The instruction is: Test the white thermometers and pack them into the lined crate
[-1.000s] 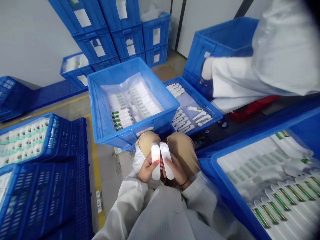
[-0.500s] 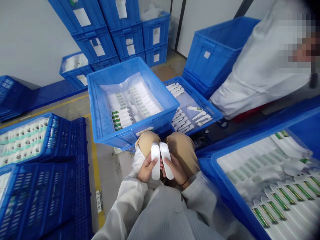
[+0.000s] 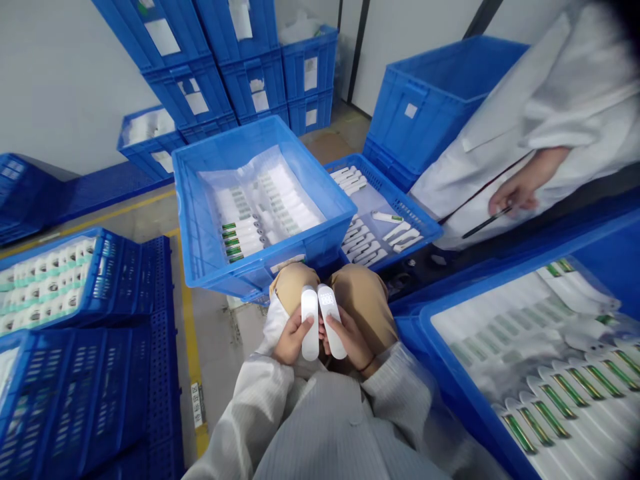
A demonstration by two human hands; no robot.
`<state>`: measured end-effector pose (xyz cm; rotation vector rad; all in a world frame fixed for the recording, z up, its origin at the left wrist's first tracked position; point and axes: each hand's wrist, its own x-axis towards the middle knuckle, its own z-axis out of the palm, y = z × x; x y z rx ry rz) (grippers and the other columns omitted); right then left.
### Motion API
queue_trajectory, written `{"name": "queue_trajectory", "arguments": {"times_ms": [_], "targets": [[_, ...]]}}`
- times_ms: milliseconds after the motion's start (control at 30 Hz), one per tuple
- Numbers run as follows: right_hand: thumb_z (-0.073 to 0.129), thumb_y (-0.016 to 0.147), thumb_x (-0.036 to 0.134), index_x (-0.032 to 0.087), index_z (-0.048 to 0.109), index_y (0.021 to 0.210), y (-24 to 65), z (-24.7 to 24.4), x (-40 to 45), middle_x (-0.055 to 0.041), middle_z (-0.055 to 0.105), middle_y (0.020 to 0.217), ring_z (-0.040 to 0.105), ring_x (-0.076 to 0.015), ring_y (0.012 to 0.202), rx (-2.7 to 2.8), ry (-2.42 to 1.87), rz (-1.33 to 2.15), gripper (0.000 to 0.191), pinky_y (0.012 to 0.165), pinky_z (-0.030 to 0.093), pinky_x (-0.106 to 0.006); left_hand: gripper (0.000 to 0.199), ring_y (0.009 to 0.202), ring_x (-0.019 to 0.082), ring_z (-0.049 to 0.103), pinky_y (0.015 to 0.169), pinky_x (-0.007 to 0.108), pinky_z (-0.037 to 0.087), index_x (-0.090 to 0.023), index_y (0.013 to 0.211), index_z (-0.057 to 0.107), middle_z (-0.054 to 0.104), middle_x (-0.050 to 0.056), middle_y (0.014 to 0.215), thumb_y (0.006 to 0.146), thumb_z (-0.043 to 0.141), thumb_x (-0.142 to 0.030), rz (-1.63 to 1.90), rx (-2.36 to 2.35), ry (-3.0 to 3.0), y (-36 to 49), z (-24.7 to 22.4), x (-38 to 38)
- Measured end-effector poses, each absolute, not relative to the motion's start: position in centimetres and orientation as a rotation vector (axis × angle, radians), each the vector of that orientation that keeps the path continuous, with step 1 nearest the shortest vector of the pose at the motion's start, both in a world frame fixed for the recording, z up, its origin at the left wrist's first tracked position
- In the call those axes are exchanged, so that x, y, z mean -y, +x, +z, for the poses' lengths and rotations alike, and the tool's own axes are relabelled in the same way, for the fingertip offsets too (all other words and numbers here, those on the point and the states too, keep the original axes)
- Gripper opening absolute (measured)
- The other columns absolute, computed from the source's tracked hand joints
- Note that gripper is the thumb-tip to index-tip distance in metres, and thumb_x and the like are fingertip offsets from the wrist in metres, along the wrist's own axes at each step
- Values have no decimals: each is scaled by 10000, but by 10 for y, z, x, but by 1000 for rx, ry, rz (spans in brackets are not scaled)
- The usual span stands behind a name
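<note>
My left hand (image 3: 290, 340) is closed around a slim white handheld thermometer (image 3: 309, 340), its thumb pressed on the front. In my right hand (image 3: 354, 341) is a second white thermometer (image 3: 334, 341), thumb also on its face; lit segments show on its upper display. Both devices stand side by side over my lap, tops close together. The fingers behind them are partly hidden. Just beyond my knees is a large blue bin (image 3: 270, 263) holding rows of white thermometers, several with green batteries showing.
A shallow blue crate (image 3: 425, 230) with white devices lies beyond my right knee. Another bin (image 3: 430, 333) with battery-fitted devices is at right. Loaded crates (image 3: 125, 280) stand left; stacked bins (image 3: 215, 93) rise behind. A co-worker's hand (image 3: 525, 187) holds a thin dark tool at right.
The co-worker at right has shifted, and a hand with a thin dark tool now shows lower down. My hands keep hold of both thermometers, almost unmoved; the view has shifted slightly.
</note>
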<state>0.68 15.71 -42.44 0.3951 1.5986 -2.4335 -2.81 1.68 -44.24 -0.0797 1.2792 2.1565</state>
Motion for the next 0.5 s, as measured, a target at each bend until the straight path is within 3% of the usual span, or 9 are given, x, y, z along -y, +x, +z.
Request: {"name": "queue_trajectory", "arguments": {"times_ms": [333,400,500], "targets": [[634,802,525,194,492,914,8,-423,-157,39,551,629,506,-90,380,-1580,387,-2448,377,328,427,-207,531,636,140,590,616,267,492,-164,1206,557,643,29,776,779,689,-451,2149,-1302,-32,-29,-441,-17],[612,817,528,194,494,930,8,-425,-157,39,551,629,497,-88,373,-1567,404,-2459,372,318,424,-204,640,641,146,593,615,272,497,-184,1320,472,644,30,793,778,693,-444,2167,-1293,-34,-28,-437,-18],[626,803,526,189,498,919,6,-426,-155,32,556,645,513,-94,396,-1520,425,-2476,378,309,428,-200,904,621,156,598,610,288,507,-257,1497,163,650,19,793,783,692,-426,2198,-1313,-42,-27,-429,-18]]}}
